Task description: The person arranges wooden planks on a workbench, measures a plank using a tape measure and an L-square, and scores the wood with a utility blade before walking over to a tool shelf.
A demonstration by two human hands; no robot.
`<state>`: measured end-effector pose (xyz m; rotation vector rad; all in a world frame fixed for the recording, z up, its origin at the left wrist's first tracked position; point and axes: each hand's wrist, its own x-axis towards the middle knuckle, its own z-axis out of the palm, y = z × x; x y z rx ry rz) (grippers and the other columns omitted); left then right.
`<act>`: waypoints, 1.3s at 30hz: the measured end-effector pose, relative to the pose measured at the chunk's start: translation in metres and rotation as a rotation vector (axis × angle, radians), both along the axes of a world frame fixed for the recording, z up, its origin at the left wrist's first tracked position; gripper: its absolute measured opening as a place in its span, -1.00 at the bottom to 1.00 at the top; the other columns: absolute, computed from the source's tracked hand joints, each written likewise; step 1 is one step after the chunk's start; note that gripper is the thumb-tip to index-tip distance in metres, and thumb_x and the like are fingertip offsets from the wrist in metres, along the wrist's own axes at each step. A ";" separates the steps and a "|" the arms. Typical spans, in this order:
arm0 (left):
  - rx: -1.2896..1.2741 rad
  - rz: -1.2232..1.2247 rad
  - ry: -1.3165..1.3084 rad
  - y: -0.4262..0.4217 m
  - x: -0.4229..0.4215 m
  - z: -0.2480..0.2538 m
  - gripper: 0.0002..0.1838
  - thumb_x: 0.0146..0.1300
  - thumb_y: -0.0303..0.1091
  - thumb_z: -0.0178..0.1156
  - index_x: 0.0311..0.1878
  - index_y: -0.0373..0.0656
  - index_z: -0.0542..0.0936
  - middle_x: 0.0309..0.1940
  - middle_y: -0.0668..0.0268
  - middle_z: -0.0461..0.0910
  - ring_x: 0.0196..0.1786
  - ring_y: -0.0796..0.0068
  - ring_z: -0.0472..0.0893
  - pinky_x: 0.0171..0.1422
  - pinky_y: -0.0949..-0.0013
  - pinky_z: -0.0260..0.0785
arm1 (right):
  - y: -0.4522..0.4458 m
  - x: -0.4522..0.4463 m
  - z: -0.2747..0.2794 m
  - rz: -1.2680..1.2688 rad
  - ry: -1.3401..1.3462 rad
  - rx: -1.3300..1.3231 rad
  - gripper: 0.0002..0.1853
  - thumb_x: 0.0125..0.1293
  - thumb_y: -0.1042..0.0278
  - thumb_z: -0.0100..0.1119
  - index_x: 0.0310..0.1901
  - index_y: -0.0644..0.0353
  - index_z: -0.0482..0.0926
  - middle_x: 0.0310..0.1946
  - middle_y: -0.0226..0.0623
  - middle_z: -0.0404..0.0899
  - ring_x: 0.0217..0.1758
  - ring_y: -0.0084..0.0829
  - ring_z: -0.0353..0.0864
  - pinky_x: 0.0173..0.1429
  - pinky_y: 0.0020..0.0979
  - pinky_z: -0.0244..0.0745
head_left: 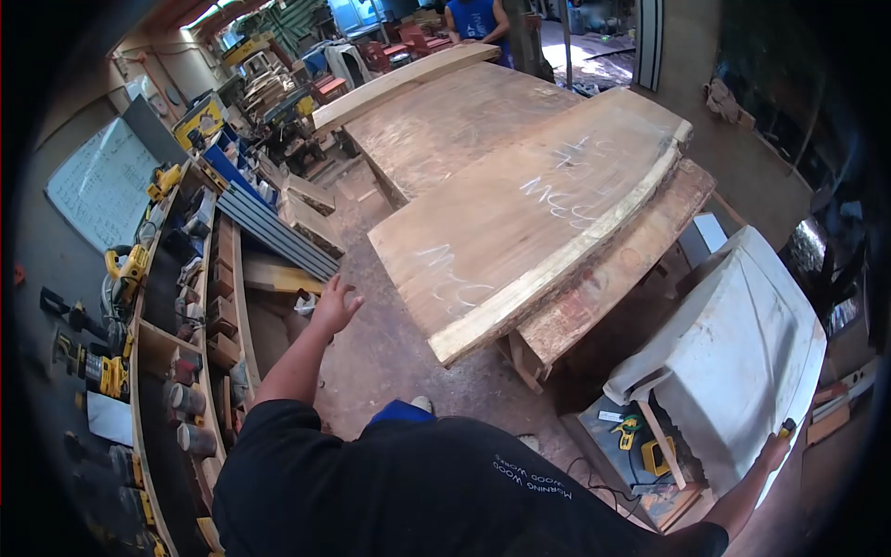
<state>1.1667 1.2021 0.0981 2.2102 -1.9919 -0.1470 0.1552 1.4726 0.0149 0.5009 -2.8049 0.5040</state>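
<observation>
My left hand (336,306) is stretched out over the floor, fingers apart and holding nothing. Closest to it are the ends of grey metal rails (292,243). Far out to the right, my right hand (773,452) is closed round a small black and yellow object (788,428), too small to name. It is beside a white sheet (742,343) draped over a stand. In front of me lies a large wooden slab (483,232) with white chalk writing and a pale live edge. Beneath it is another rough board (622,269).
A long open shelf (148,348) with cordless power tools and jars runs along my left. A whiteboard (97,181) is behind it. At the table's far end stands a person in a blue top (479,20). Yellow tools (657,455) sit below the white sheet.
</observation>
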 end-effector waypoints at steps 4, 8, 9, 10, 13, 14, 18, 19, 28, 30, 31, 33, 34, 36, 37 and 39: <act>0.038 0.057 0.084 -0.007 0.043 -0.017 -0.49 0.22 0.02 0.22 0.13 -0.11 0.53 0.42 -0.07 0.10 0.38 -0.09 0.24 0.41 0.09 0.16 | -0.028 0.064 0.047 0.148 -0.044 -0.213 -0.24 0.10 0.44 0.09 0.41 0.01 0.16 -0.28 0.14 0.58 -0.29 0.01 0.60 -0.17 -0.07 0.46; 0.072 0.107 0.144 -0.014 0.113 -0.058 -0.48 0.22 0.04 0.22 0.12 -0.10 0.54 0.42 -0.06 0.11 0.37 -0.05 0.27 0.41 0.11 0.17 | -0.075 0.135 0.077 0.441 0.034 -0.447 -0.30 0.17 0.54 0.06 0.39 0.14 0.17 -0.04 -0.03 0.52 -0.26 -0.17 0.57 -0.14 -0.23 0.48; 0.094 0.116 0.163 -0.015 0.134 -0.070 -0.48 0.22 0.05 0.21 0.12 -0.10 0.54 0.41 -0.07 0.13 0.36 -0.04 0.29 0.40 0.12 0.18 | -0.100 0.243 0.143 0.407 -0.223 -0.442 -0.31 0.18 0.53 0.06 0.39 0.09 0.17 -0.13 -0.10 0.52 -0.35 -0.31 0.52 -0.24 -0.33 0.47; 0.115 0.124 0.180 -0.016 0.159 -0.082 -0.48 0.22 0.05 0.20 0.11 -0.10 0.54 0.40 -0.08 0.15 0.36 -0.03 0.30 0.39 0.13 0.19 | -0.116 0.264 0.149 0.438 -0.216 -0.425 -0.31 0.18 0.53 0.06 0.39 0.07 0.18 -0.15 -0.11 0.52 -0.38 -0.35 0.51 -0.27 -0.36 0.46; 0.182 0.086 0.377 -0.026 0.259 -0.149 -0.47 0.21 0.07 0.20 0.10 -0.11 0.54 0.27 -0.11 0.33 0.31 0.01 0.36 0.34 0.14 0.25 | -0.170 0.370 0.169 0.571 -0.198 -0.431 -0.30 0.16 0.55 0.04 0.40 0.07 0.18 -0.23 -0.15 0.52 -0.44 -0.40 0.48 -0.36 -0.39 0.44; 0.181 0.090 0.381 -0.027 0.289 -0.163 -0.47 0.21 0.07 0.20 0.10 -0.11 0.54 0.27 -0.11 0.33 0.31 0.01 0.36 0.34 0.14 0.25 | -0.195 0.417 0.181 0.663 -0.196 -0.457 -0.28 0.13 0.58 0.02 0.40 0.09 0.17 -0.30 -0.18 0.52 -0.48 -0.42 0.47 -0.40 -0.40 0.42; 0.238 0.350 0.489 0.002 0.400 -0.261 -0.46 0.18 0.09 0.22 0.01 -0.19 0.58 -0.08 -0.03 0.61 0.07 0.06 0.56 0.19 0.18 0.38 | -0.296 0.575 0.211 0.863 -0.239 -0.330 -0.29 0.08 0.61 0.03 0.37 0.15 0.22 0.12 0.03 0.46 0.13 -0.17 0.50 0.22 -0.28 0.35; 0.270 0.378 0.539 0.014 0.414 -0.260 -0.48 0.18 0.08 0.23 -0.01 -0.19 0.59 -0.09 -0.02 0.61 0.03 0.07 0.59 0.17 0.19 0.39 | -0.323 0.617 0.215 0.960 -0.231 -0.336 -0.26 0.05 0.63 0.01 0.37 0.14 0.22 0.16 0.03 0.44 0.18 -0.14 0.48 0.24 -0.29 0.35; 0.354 0.606 0.815 0.076 0.488 -0.277 -0.55 0.20 -0.04 0.25 -0.04 -0.26 0.60 -0.13 0.05 0.63 -0.03 0.23 0.61 0.13 0.27 0.40 | -0.533 0.871 0.206 1.518 -0.129 -0.141 -0.22 -0.10 0.58 0.07 0.31 0.05 0.31 0.15 0.04 0.45 0.26 -0.03 0.41 0.32 -0.24 0.31; 0.361 0.650 0.830 0.080 0.504 -0.278 -0.54 0.21 -0.05 0.24 -0.02 -0.27 0.60 -0.12 0.07 0.63 -0.03 0.25 0.60 0.13 0.28 0.39 | -0.576 0.913 0.199 1.569 -0.022 -0.132 -0.23 -0.09 0.55 0.08 0.31 0.04 0.32 0.14 0.06 0.45 0.22 0.00 0.43 0.30 -0.22 0.33; 0.358 0.692 0.861 0.082 0.513 -0.281 -0.53 0.22 -0.06 0.24 0.01 -0.27 0.59 -0.11 0.09 0.64 -0.02 0.28 0.59 0.14 0.29 0.39 | -0.600 0.931 0.194 1.569 -0.038 -0.137 -0.23 -0.09 0.55 0.08 0.31 0.04 0.32 0.14 0.06 0.45 0.22 0.00 0.43 0.30 -0.22 0.33; 0.364 0.779 0.881 0.087 0.535 -0.290 -0.52 0.23 -0.06 0.23 0.02 -0.29 0.58 -0.09 0.09 0.63 -0.01 0.28 0.59 0.14 0.30 0.38 | -0.653 0.963 0.181 1.541 -0.049 -0.076 -0.25 -0.08 0.51 0.09 0.29 -0.01 0.33 0.07 0.07 0.48 0.15 0.03 0.46 0.25 -0.18 0.37; 0.369 0.859 0.914 0.086 0.546 -0.294 -0.51 0.24 -0.06 0.23 0.04 -0.30 0.58 -0.07 0.09 0.63 0.00 0.29 0.59 0.15 0.30 0.38 | -0.681 0.977 0.172 1.543 -0.063 -0.083 -0.25 -0.08 0.51 0.09 0.29 -0.01 0.33 0.07 0.07 0.48 0.15 0.03 0.46 0.25 -0.18 0.37; 0.392 0.968 0.915 0.083 0.562 -0.283 -0.49 0.26 -0.05 0.22 0.06 -0.33 0.57 -0.02 0.08 0.62 0.02 0.32 0.58 0.15 0.30 0.37 | -0.738 1.000 0.152 1.458 -0.039 -0.032 -0.25 -0.06 0.47 0.13 0.30 -0.10 0.30 0.02 0.07 0.49 0.09 0.05 0.51 0.16 -0.13 0.44; 0.391 1.016 0.907 0.080 0.569 -0.272 -0.49 0.26 -0.06 0.22 0.06 -0.34 0.56 -0.02 0.07 0.62 0.03 0.32 0.59 0.16 0.31 0.37 | -0.768 1.010 0.138 1.461 -0.052 -0.037 -0.25 -0.06 0.47 0.13 0.30 -0.10 0.30 0.02 0.07 0.49 0.09 0.05 0.51 0.16 -0.13 0.44; 0.389 1.072 0.892 0.071 0.579 -0.246 -0.48 0.26 -0.06 0.23 0.07 -0.35 0.56 -0.02 0.06 0.62 0.03 0.32 0.59 0.16 0.32 0.37 | -0.829 1.023 0.109 1.315 -0.020 -0.011 -0.23 -0.02 0.44 0.16 0.32 -0.17 0.25 -0.02 0.06 0.49 0.02 0.06 0.55 0.07 -0.08 0.49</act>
